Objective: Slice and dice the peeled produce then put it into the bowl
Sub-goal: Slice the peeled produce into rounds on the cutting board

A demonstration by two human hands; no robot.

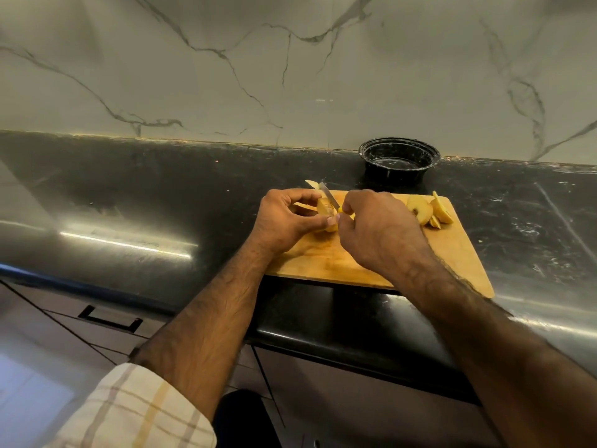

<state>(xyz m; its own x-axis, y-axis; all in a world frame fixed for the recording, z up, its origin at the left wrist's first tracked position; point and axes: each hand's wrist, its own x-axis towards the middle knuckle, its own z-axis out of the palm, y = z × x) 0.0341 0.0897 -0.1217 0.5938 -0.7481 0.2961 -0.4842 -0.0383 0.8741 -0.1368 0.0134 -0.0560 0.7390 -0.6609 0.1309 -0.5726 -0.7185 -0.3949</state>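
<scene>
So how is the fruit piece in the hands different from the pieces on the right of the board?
The held piece is pinched by the left hand with the knife in the right hand cutting into it; the pieces on the right lie untouched. The held piece is single; those form a small pile. All are pale yellow, on the wooden board.

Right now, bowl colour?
Black, glossy bowl; head view.

Matt wooden cutting board, glossy black stone surface with pale flecks, polished white veined marble wall, shiny black plastic bowl, bright metal knife blade, checked cloth sleeve
</scene>
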